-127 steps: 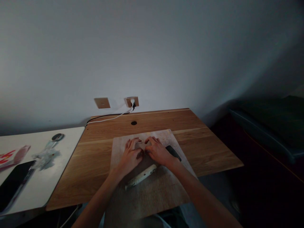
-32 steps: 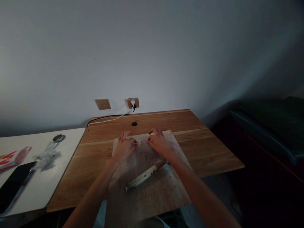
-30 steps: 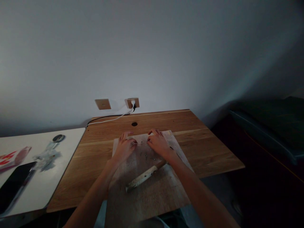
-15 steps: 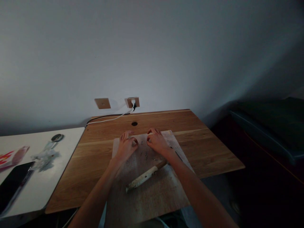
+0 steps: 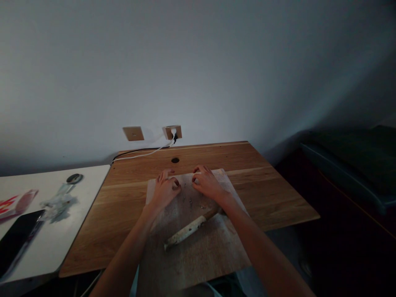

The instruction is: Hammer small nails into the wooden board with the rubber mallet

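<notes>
Both my hands rest on the far part of a pale wooden cutting board [image 5: 198, 251] that lies on a brown desk [image 5: 266, 194]. My left hand [image 5: 165, 191] has its fingers curled in, thumb against fingertips. My right hand [image 5: 208, 185] is curled the same way, a short gap to the right. What the fingertips pinch is too small and dark to make out. A few tiny dark bits [image 5: 189, 200] lie on the board between the hands. A knife [image 5: 185, 232] with a white-smeared blade lies slantwise nearer to me, its handle partly under my right forearm.
A white table [image 5: 77, 214] adjoins the desk on the left, with a dark phone [image 5: 15, 241], a crumpled wrapper [image 5: 57, 204], a red-and-white packet [image 5: 14, 203] and a round dark object [image 5: 74, 178]. A white cable [image 5: 145, 154] runs to a wall socket [image 5: 172, 132]. Dark furniture [image 5: 349, 173] stands to the right.
Since 4.2 s ago my hands have parted and moved from the board's middle to its far edge. Over the last second the left fingers have curled tighter; the knife has stayed put.
</notes>
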`<state>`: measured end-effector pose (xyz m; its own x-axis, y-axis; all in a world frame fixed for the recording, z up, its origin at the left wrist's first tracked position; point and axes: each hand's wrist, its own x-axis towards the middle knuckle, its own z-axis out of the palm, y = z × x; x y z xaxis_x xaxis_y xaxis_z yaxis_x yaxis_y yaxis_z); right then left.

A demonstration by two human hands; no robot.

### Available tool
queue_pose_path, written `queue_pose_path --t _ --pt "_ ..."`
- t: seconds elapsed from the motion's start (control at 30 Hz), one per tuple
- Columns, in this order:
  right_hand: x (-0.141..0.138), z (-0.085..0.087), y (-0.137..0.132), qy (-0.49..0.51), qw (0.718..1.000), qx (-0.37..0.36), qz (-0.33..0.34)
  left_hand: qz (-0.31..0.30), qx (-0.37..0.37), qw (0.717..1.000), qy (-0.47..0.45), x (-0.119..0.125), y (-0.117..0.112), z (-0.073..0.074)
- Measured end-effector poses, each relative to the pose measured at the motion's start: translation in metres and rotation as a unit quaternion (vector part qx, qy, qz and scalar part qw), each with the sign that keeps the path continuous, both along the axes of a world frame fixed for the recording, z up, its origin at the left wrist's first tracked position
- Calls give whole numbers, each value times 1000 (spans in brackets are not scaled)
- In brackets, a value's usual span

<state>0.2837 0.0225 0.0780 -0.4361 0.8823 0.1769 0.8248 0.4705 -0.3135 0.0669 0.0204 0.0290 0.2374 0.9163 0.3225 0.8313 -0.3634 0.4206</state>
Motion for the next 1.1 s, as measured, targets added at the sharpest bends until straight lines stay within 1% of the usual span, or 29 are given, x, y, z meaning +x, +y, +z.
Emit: queue_pose_path --t 0.13,0.27,0.4,0.5,0.6,0.67,0.77,0.83,0.93,1.1 --pt "6 1 -16 -25 999 14 34 -6 -5 1000 -6 -1 1 -1" --pt "9 -6 -29 -85 993 36 69 6 4 1000 2 3 -1 2" --pt "9 -11 -35 -116 989 47 80 24 33 999 26 8 -4 4" --pt "9 -10 -35 -115 989 43 84 23 51 997 43 8 -5 3" --pt "7 -8 -33 -97 992 36 77 24 64 996 63 8 -6 3" --pt "3 -6 -28 -82 994 32 58 23 69 994 80 9 -6 3" --pt "-6 -5 -19 -62 997 28 25 16 78 991 109 11 -7 4" --pt "-13 -7 -13 -53 998 24 21 12 90 988 123 11 -8 5" --pt "-22 -10 -6 -48 998 23 26 13 99 987 125 10 -9 4" --pt "-28 -15 0 -44 999 24 17 24 81 990 109 8 -9 4"
